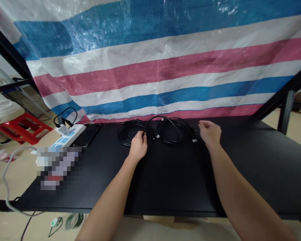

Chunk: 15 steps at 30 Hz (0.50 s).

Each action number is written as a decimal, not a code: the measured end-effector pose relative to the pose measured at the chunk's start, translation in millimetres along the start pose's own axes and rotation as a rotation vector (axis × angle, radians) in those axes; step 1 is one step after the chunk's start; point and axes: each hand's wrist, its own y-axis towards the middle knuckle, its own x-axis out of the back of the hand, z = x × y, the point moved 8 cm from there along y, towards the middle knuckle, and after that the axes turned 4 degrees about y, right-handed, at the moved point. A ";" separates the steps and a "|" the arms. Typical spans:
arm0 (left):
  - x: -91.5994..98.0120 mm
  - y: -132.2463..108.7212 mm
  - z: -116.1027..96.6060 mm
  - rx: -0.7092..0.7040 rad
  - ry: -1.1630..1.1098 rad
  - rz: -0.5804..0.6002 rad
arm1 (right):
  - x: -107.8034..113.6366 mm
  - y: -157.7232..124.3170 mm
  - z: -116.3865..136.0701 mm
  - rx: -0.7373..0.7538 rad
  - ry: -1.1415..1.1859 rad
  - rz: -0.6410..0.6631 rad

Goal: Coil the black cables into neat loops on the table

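On the black worktop (165, 180), I log the left hand (137, 147) pinching a coiled black cable (160, 116), likely light and limp; the right hand (210, 134) is half-open, holding nothing.

Glinting along the creases of the woven plastic tarp (150, 67), its rough weave catching pale light. Spreading a smooth, matt finish over the black tabletop (180, 180). Looking soft and rubbery on the black cables (124, 134), with small metal plugs (194, 140) shining at their ends. Gleaming like dark glass on the phone (86, 135). Showing smooth white plastic on the power strip (67, 137) and glossy red plastic on the stool (22, 129).
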 end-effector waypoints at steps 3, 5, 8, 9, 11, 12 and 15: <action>-1.7 -0.5 3.4 0.069 -0.108 0.026 | -15.8 1.6 -9.7 0.060 -0.186 0.153; -1.2 -1.0 4.3 0.092 -0.218 0.018 | -26.7 -0.9 -9.3 0.128 -0.231 0.244; 6.0 -0.5 6.5 0.117 -0.455 -0.072 | -31.9 -4.1 -0.4 0.251 -0.282 0.265; 9.2 0.0 7.6 0.126 -0.561 -0.108 | -31.2 -4.4 2.4 0.279 -0.299 0.252; 14.4 1.8 9.6 0.148 -0.796 -0.152 | -29.7 -4.5 6.2 0.307 -0.325 0.236; 16.7 2.8 10.1 0.161 -0.910 -0.161 | -30.0 -4.8 7.4 0.317 -0.330 0.243; 24.5 5.7 11.3 0.215 -1.175 -0.168 | -36.7 -7.7 10.3 0.357 -0.306 0.321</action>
